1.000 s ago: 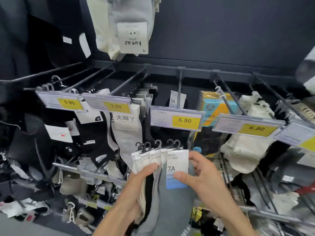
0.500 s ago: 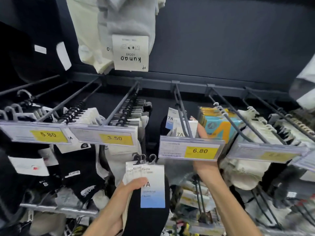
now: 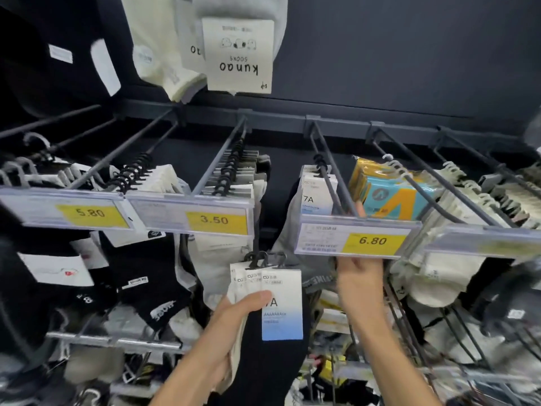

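My left hand [image 3: 234, 317] grips a bundle of sock packs [image 3: 281, 306] at the lower centre, thumb across white-and-blue "7A" cards with black hooks on top. A dark sock hangs below the cards. My right hand [image 3: 360, 285] is raised under the 6.80 price tag [image 3: 351, 240]. Its fingers reach straight up behind the tag, and one fingertip shows above it beside the hook rod [image 3: 330, 177]. Several "7A" packs [image 3: 316, 189] hang on that rod, with a grey sock [image 3: 288, 230] drooping below. I see nothing held in the right hand; most of its fingers are hidden.
A dark rack carries rows of hook rods with socks. Tags read 5.80 [image 3: 87, 213] and 3.50 [image 3: 215, 219]. Blue-and-orange packs [image 3: 389, 194] hang right of my right hand, cream socks [image 3: 439, 271] further right. A "kunao" sock card [image 3: 238, 54] hangs overhead. A lower rail [image 3: 117, 341] holds more socks.
A second ago both hands held the fanned packs. The right hand took one up to the 6.80 hook; it has now dropped slightly beneath the tag. The left hand keeps the smaller bundle.
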A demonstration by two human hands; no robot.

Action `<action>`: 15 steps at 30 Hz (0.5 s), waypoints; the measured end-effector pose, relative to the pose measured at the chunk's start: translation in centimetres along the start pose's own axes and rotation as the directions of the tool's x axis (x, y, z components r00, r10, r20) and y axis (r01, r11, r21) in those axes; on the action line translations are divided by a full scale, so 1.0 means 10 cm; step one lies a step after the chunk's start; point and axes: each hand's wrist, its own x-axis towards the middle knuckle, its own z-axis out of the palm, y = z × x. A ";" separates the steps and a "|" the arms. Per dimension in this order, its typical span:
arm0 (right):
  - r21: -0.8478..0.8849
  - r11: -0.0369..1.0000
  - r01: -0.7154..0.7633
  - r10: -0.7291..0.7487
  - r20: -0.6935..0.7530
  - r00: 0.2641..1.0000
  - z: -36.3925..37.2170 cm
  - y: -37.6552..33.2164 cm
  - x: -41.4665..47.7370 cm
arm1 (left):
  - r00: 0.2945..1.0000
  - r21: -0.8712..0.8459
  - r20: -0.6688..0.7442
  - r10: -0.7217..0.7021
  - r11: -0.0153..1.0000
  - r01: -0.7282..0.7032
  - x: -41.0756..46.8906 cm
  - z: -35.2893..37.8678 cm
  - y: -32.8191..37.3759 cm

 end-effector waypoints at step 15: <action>0.023 0.969 -0.246 0.226 0.318 0.921 0.09 -0.10 -0.48 | 0.995 -0.007 0.102 0.006 1.000 -0.005 -0.06 -0.04 -0.07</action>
